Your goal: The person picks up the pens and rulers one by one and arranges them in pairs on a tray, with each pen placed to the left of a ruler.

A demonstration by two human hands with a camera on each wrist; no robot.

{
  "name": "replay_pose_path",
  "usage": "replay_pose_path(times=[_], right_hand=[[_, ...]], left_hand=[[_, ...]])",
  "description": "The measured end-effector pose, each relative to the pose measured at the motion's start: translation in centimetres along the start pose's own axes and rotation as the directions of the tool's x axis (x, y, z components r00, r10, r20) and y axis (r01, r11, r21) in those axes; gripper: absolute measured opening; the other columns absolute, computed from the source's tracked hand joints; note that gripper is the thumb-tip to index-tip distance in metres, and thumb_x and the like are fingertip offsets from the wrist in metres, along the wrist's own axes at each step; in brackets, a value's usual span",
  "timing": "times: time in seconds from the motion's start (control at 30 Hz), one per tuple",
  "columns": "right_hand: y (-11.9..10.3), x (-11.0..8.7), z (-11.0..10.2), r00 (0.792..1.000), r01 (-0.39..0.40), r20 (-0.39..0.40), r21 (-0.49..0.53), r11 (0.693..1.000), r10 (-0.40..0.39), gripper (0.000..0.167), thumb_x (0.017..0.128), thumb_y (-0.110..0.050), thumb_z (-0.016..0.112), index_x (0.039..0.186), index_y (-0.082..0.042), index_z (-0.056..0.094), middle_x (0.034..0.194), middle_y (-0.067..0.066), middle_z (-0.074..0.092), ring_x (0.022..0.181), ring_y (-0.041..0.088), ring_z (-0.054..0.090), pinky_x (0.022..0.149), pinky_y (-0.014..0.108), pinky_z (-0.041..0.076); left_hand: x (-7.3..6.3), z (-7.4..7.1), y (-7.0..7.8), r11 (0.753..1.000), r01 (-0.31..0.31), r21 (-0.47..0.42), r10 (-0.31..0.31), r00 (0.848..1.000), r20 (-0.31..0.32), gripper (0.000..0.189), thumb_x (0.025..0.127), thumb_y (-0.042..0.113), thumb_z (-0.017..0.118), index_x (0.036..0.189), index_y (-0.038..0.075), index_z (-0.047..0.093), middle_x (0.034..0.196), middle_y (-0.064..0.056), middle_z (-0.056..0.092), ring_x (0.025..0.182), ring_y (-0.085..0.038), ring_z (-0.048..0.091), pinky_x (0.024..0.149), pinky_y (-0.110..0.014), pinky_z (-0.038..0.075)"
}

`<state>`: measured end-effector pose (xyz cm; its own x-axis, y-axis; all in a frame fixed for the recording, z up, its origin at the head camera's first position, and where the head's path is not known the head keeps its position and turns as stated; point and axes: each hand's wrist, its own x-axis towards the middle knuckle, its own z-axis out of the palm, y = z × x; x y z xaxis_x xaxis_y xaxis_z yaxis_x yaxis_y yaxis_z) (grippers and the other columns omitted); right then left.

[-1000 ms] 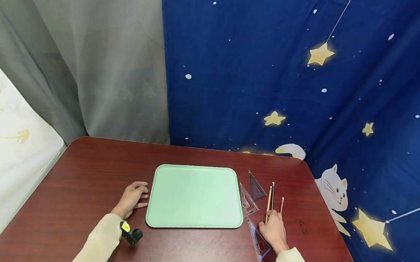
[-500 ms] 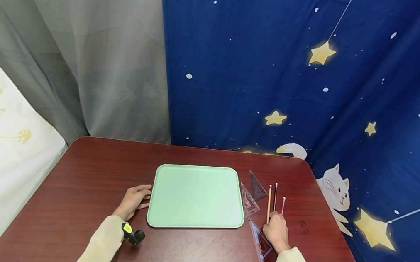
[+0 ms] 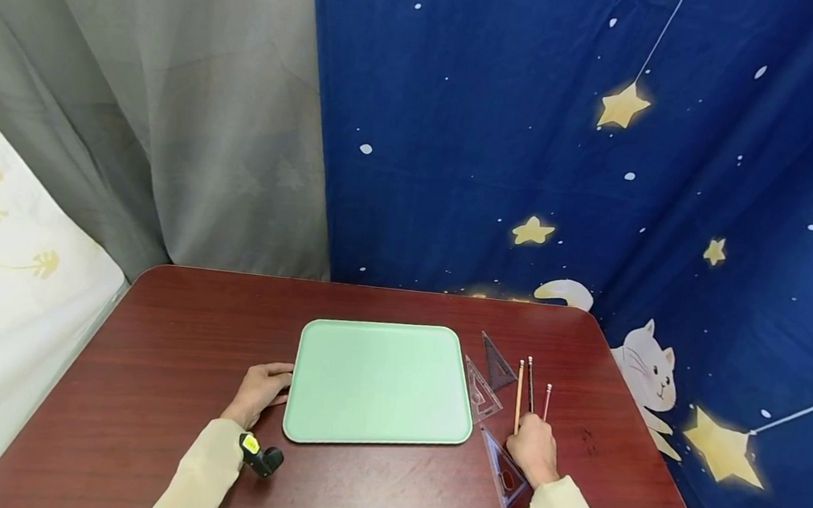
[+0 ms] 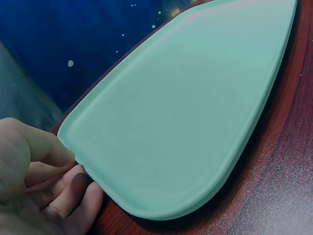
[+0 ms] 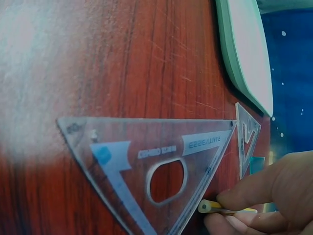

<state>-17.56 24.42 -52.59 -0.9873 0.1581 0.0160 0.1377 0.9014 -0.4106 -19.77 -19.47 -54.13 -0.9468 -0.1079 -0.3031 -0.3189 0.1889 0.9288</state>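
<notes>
My left hand (image 3: 254,394) is at the left edge of a mint-green tray (image 3: 380,385); in the left wrist view its bent fingers (image 4: 51,147) grip the rim. My right hand (image 3: 533,451) lies over the near ends of three pencils: a yellow one (image 3: 519,393), a black one (image 3: 529,382) and a pink one (image 3: 547,399). Their far ends point away from me. The right wrist view shows thumb and finger pinching the yellow pencil (image 5: 210,206). Left of this hand lies a clear set square with blue markings (image 3: 500,461).
Two more clear set squares, one (image 3: 481,395) near the tray's right edge and another (image 3: 498,365) farther back, lie on the dark red wooden table (image 3: 205,317). Behind stand a grey curtain (image 3: 245,111) and a blue star-patterned curtain (image 3: 461,130).
My left hand has moved slightly right, up to the tray's rim. Under my right hand the black pencil's far end has shifted away from the yellow one. The tray and set squares have stayed put.
</notes>
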Motion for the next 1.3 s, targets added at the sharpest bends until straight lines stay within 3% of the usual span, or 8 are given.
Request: replay_pose_path(times=[0.17, 0.5, 0.63, 0.73, 0.83, 1.0, 1.17, 1.3], right_hand=[[-0.2, 0.0, -0.2, 1.0, -0.016, 0.01, 0.006, 1.0, 0.016, 0.015, 0.066, 0.001, 0.062, 0.055, -0.006, 0.055, 0.057, 0.01, 0.057, 0.061, 0.033, 0.061, 0.058, 0.05, 0.047], [0.1, -0.1, -0.3, 0.997, -0.056, 0.05, 0.08, 0.995, 0.052, 0.014, 0.068, -0.004, 0.066, 0.057, -0.006, 0.059, 0.047, 0.001, 0.055, 0.053, 0.023, 0.058, 0.05, 0.035, 0.045], [0.2, 0.0, -0.5, 0.996, -0.07, 0.055, 0.107, 0.992, 0.065, 0.006, 0.067, -0.006, 0.069, 0.067, -0.002, 0.064, 0.053, 0.003, 0.06, 0.059, 0.024, 0.061, 0.054, 0.036, 0.048], [0.2, 0.1, -0.6, 0.991, -0.115, 0.082, 0.183, 0.976, 0.101, 0.015, 0.068, -0.004, 0.069, 0.08, 0.005, 0.065, 0.058, 0.005, 0.063, 0.057, 0.021, 0.063, 0.054, 0.034, 0.051], [0.0, 0.2, -0.7, 0.98, -0.186, 0.13, 0.315, 0.931, 0.152, 0.02, 0.07, 0.0, 0.066, 0.087, 0.01, 0.062, 0.062, 0.008, 0.065, 0.053, 0.016, 0.062, 0.049, 0.03, 0.052], [-0.7, 0.3, -0.5, 0.957, -0.281, 0.209, 0.502, 0.818, 0.2, 0.025, 0.07, 0.006, 0.06, 0.093, 0.015, 0.06, 0.067, 0.009, 0.063, 0.056, 0.012, 0.061, 0.051, 0.027, 0.054], [-1.7, 0.2, -0.2, 0.945, -0.317, 0.268, 0.595, 0.739, 0.189, 0.031, 0.068, 0.008, 0.056, 0.099, 0.016, 0.058, 0.073, 0.009, 0.06, 0.061, 0.012, 0.061, 0.054, 0.029, 0.055], [-2.4, 0.1, 0.1, 0.94, -0.323, 0.298, 0.638, 0.698, 0.163, 0.035, 0.069, 0.01, 0.056, 0.103, 0.017, 0.057, 0.076, 0.009, 0.06, 0.062, 0.013, 0.061, 0.054, 0.028, 0.055]], left_hand=[[-0.1, 0.4, 0.2, 0.998, 0.014, 0.054, -0.012, 0.999, -0.032, 0.037, 0.092, 0.002, 0.051, 0.128, -0.009, 0.055, 0.114, -0.026, 0.062, 0.086, -0.01, 0.065, 0.068, -0.024, 0.054], [0.3, 0.8, -0.5, 0.999, 0.002, 0.05, 0.002, 0.997, -0.078, 0.038, 0.087, -0.003, 0.052, 0.124, -0.008, 0.057, 0.102, -0.019, 0.064, 0.077, -0.007, 0.061, 0.063, -0.021, 0.052], [0.2, 1.0, -0.6, 0.999, -0.004, 0.05, 0.009, 0.995, -0.097, 0.04, 0.084, -0.004, 0.054, 0.124, -0.008, 0.058, 0.1, -0.018, 0.063, 0.077, -0.008, 0.061, 0.064, -0.021, 0.052], [0.3, 1.1, -0.7, 0.997, -0.01, 0.076, 0.019, 0.993, -0.115, 0.041, 0.082, -0.005, 0.054, 0.122, -0.008, 0.059, 0.101, -0.019, 0.063, 0.079, -0.01, 0.06, 0.065, -0.021, 0.051], [0.3, 1.1, -0.8, 0.995, -0.009, 0.103, 0.023, 0.991, -0.13, 0.041, 0.081, -0.004, 0.055, 0.121, -0.006, 0.061, 0.102, -0.019, 0.064, 0.078, -0.009, 0.059, 0.064, -0.021, 0.049], [0.3, 1.1, -0.9, 0.994, -0.016, 0.109, 0.031, 0.991, -0.134, 0.041, 0.081, -0.004, 0.055, 0.122, -0.006, 0.061, 0.101, -0.018, 0.064, 0.073, -0.006, 0.056, 0.063, -0.019, 0.048], [0.2, 1.2, -1.0, 0.994, -0.016, 0.11, 0.032, 0.989, -0.146, 0.041, 0.081, -0.003, 0.056, 0.122, -0.005, 0.061, 0.103, -0.02, 0.065, 0.072, -0.005, 0.056, 0.062, -0.018, 0.046], [0.2, 1.2, -1.1, 0.995, -0.019, 0.101, 0.034, 0.988, -0.152, 0.042, 0.08, -0.002, 0.056, 0.122, -0.004, 0.062, 0.104, -0.02, 0.065, 0.072, -0.005, 0.056, 0.061, -0.017, 0.046]])
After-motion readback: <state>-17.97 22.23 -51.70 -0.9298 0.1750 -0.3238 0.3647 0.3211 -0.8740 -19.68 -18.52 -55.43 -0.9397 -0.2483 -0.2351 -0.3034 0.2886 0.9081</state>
